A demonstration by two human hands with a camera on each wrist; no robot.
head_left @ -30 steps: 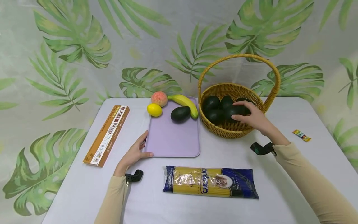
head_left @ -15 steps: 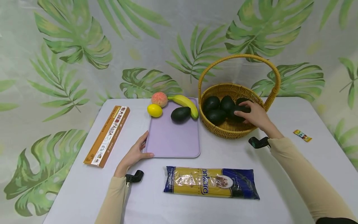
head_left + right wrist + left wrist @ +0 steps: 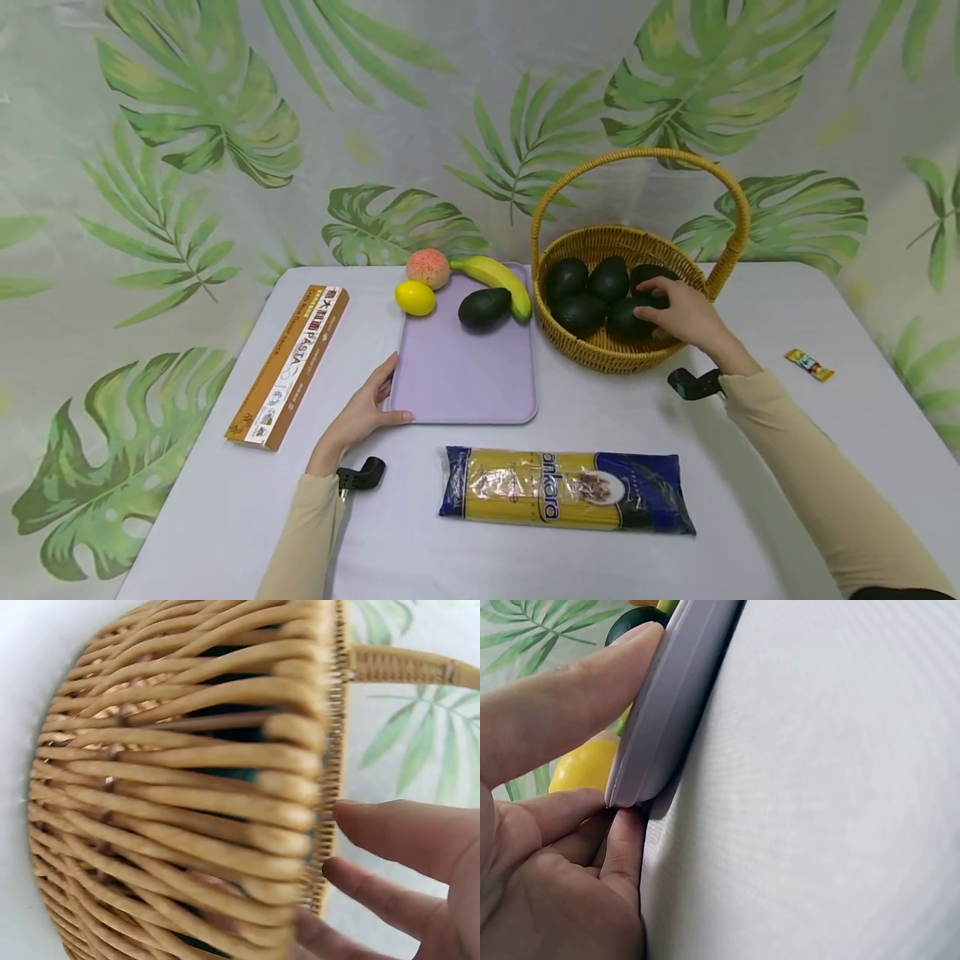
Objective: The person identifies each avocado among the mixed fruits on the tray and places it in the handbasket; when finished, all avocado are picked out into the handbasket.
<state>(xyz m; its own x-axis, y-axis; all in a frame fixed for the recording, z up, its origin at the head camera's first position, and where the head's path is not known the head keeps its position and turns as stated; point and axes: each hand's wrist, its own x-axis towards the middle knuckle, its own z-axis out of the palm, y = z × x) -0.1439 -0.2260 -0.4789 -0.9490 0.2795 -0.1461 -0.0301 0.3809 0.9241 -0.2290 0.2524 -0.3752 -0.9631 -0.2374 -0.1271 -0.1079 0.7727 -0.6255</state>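
My left hand (image 3: 362,410) holds the near left corner of a lilac tray (image 3: 465,387), thumb at its front rim and fingers at its left side. A banana (image 3: 491,275), a dark green avocado (image 3: 483,309), a yellow lemon (image 3: 415,297) and a pink peach (image 3: 428,268) lie on or at the tray's far part. Over the right part of a wicker basket (image 3: 611,358) is my right hand (image 3: 686,314), thumb and fingers apart, close above an avocado (image 3: 627,322). Several more avocados lie in the basket. The wall hides some fingertips in the right wrist view.
The basket's tall handle (image 3: 637,153) arches over it. A pasta box (image 3: 288,367) lies left of the tray, and a bag of spaghetti (image 3: 566,487) in front. To the right lies a small yellow packet (image 3: 810,364). A leaf-patterned cloth (image 3: 360,100) stands behind the table.
In the basket, the avocado under my right hand has shifted and settled at the front right. My right hand moved slightly right and its fingers came off it. My left hand stays at the tray.
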